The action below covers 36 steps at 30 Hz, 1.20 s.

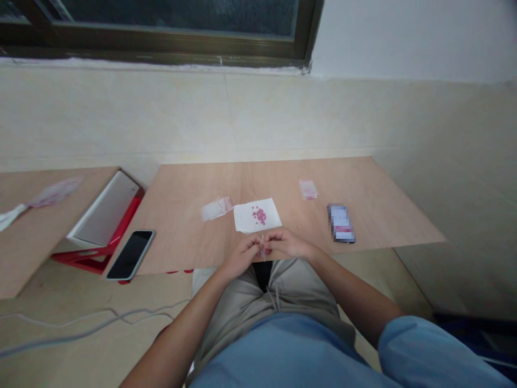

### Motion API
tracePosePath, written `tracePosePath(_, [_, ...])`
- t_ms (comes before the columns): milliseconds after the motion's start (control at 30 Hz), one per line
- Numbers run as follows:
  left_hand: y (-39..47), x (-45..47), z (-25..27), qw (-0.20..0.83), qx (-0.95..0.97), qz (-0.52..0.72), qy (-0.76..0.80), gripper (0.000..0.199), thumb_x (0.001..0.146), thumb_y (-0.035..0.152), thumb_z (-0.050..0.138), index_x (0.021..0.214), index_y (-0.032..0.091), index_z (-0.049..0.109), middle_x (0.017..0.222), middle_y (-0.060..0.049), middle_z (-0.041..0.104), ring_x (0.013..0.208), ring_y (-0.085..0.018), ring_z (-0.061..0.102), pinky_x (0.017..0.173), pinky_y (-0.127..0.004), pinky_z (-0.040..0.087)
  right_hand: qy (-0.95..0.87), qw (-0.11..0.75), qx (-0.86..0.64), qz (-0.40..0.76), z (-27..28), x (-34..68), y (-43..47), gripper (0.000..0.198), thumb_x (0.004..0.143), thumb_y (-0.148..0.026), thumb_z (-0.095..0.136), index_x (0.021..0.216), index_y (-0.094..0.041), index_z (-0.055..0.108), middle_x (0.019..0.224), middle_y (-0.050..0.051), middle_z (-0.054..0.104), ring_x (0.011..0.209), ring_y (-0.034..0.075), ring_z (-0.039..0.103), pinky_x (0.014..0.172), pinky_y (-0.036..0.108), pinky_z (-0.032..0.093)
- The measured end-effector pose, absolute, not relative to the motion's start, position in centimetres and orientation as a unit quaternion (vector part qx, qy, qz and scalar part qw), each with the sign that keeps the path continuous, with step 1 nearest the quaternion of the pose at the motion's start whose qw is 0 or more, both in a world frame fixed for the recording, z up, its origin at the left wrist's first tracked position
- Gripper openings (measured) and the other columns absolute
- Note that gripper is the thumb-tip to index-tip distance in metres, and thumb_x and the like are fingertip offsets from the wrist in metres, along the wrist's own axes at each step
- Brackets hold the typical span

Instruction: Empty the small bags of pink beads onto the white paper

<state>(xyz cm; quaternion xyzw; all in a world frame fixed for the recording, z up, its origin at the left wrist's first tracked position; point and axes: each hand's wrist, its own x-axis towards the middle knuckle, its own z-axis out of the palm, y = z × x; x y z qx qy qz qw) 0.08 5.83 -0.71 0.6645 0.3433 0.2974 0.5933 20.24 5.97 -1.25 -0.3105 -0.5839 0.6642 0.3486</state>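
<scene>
The big brown counter (194,215) has lots of bare room on both sides, and its near edge runs right under the two hands. A second counter (32,237) sits to the left with a gap between them, and a white and red box (105,215) leans in that gap. A black phone (131,254) lies at the near left edge, partly hanging off. A dark card (341,222) lies to the right, well apart from the hands. A white paper (257,215) lies just past the hands, with a little heap of pink beads (259,215) on it. A clear bag (216,208) lies just left of the paper, and another small bag (308,189) lies farther back on the right. The left hand (241,253) and the right hand (288,243) meet at the near edge, fingertips pinched narrow on a tiny clear bag (263,247) held between them.
</scene>
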Motion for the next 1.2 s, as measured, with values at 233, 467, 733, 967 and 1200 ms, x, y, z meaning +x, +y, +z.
tracePosePath(233, [5.6,0.5,-0.5,0.666,0.593,0.322,0.319,0.013,0.083,0.022,0.049,0.076,0.018,0.058,0.076,-0.001,0.06,0.074,-0.016,0.055,0.075,-0.028,0.045,-0.552,0.367,-0.258,0.703,-0.8,19.9,5.7,0.027,0.085,-0.038,0.069,0.071,-0.017,0.061,0.081,0.004,0.069,0.08,0.018,0.064,0.081,0.033,0.05])
tracePosePath(467, [6.1,0.2,-0.6,0.595,0.623,0.329,0.386,0.016,0.083,0.025,0.05,0.069,0.018,0.054,0.068,0.001,0.058,0.067,-0.015,0.054,0.069,-0.027,0.043,-0.562,0.364,-0.336,0.662,-1.0,20.5,6.4,0.016,0.081,-0.03,0.066,0.072,-0.016,0.064,0.074,0.002,0.067,0.072,0.015,0.061,0.073,0.028,0.048])
tracePosePath(733, [5.5,0.4,0.3,0.424,0.742,0.36,0.374,0.04,0.083,0.031,0.07,0.12,0.02,0.056,0.12,-0.009,0.062,0.114,-0.025,0.057,0.1,-0.039,0.045,-0.573,0.363,-0.361,0.64,-1.2,21.3,6.9,0.009,0.075,-0.022,0.059,0.068,-0.016,0.061,0.066,-0.001,0.06,0.067,0.014,0.056,0.068,0.025,0.044])
tracePosePath(967, [4.9,1.0,-0.3,0.397,0.769,0.325,0.382,0.058,0.084,0.037,0.074,0.135,0.022,0.051,0.132,-0.01,0.061,0.123,-0.028,0.057,0.109,-0.045,0.042,-0.553,0.387,-0.375,0.635,-0.6,21.2,6.8,0.009,0.075,-0.024,0.061,0.07,-0.016,0.063,0.068,-0.001,0.062,0.066,0.013,0.056,0.067,0.025,0.044])
tracePosePath(1200, [5.6,0.7,-1.2,0.408,0.738,0.356,0.402,0.054,0.087,0.042,0.071,0.135,0.022,0.056,0.132,-0.012,0.064,0.121,-0.029,0.06,0.106,-0.047,0.045,-0.523,0.423,-0.399,0.623,0.7,21.2,6.6,0.013,0.076,-0.028,0.066,0.071,-0.016,0.064,0.068,-0.001,0.062,0.065,0.013,0.056,0.067,0.026,0.043])
